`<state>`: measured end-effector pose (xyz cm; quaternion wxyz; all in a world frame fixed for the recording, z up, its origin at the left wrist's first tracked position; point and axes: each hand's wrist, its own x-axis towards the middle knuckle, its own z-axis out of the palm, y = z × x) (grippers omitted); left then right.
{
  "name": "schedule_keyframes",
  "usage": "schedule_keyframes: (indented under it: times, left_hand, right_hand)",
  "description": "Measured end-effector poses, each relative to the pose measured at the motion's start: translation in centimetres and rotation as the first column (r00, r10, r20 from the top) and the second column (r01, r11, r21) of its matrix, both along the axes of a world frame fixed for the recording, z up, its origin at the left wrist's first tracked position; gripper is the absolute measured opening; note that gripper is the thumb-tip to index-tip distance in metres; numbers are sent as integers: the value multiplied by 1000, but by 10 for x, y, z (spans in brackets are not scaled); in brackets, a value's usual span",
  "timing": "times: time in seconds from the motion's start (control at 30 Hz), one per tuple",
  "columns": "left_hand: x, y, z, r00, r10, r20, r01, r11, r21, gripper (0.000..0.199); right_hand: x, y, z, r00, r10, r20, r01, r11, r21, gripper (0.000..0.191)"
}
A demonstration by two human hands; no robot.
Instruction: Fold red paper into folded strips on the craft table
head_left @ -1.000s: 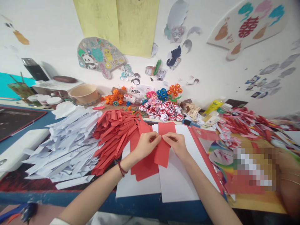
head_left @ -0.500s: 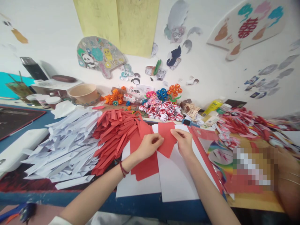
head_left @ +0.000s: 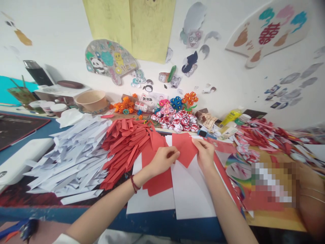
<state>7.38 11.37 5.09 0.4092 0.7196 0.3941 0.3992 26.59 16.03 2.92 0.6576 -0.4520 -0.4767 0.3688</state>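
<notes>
Shifted right and upward since the earlier frame: red paper piece (head_left: 185, 148), now folded to a downward point, centre of frame.

Left hand (head_left: 162, 160) pinching the left edge of the fold; right hand (head_left: 205, 154) pinching the upper right corner; both closed on the sheet, held just above the white sheets (head_left: 189, 193) and red sheets (head_left: 157, 176) at lower centre. Judged light, thin, limp, easily creased or torn; best gripped at edges and corners with fingertips, close to the crease, with light pressure. Red strip pile (head_left: 124, 145) and white strip pile (head_left: 73, 156) at centre left; paper flowers (head_left: 175, 120) above centre.
</notes>
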Motion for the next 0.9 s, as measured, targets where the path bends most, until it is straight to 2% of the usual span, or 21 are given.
schedule_keyframes:
  times: [0.13, 0.27, 0.37, 0.43, 0.5, 0.6, 0.83, 0.9]
  left_hand:
    - [0, -2, 1, 1000, 14, -23, -14, 1000, -8, 31]
    - [-1, -5, 0, 999, 11, -33, -10, 1000, 10, 29]
    - [-2, -6, -1, 993, 108, -41, -104, 992, 76, 28]
    - [-3, -5, 0, 981, 193, -30, -189, 977, 102, 29]
    - [-3, -4, 0, 972, 234, -20, -231, 968, 94, 29]
    - [-3, -2, -1, 973, 230, -23, -227, 971, 80, 28]
    - [-2, -3, -2, 985, 161, -66, -154, 982, 105, 21]
    - [-2, -3, -3, 985, 152, -76, -143, 983, 114, 19]
  right_hand:
    - [1, 2, 1, 999, -13, -43, 13, 1000, -12, 19]
    - [13, 8, 3, 981, -106, -161, 103, 994, -30, 18]
    - [20, 10, 6, 974, -160, -160, 160, 987, -14, 18]
    - [17, 7, 8, 992, -89, -87, 86, 996, -29, 19]
    - [9, 1, 9, 997, 73, -2, -73, 993, -90, 22]
    - [-6, -8, 10, 953, 294, 70, -279, 945, -172, 24]
    - [-18, -20, 12, 830, 542, 135, -479, 815, -326, 33]
    - [-19, -21, 14, 800, 571, 184, -503, 806, -311, 29]
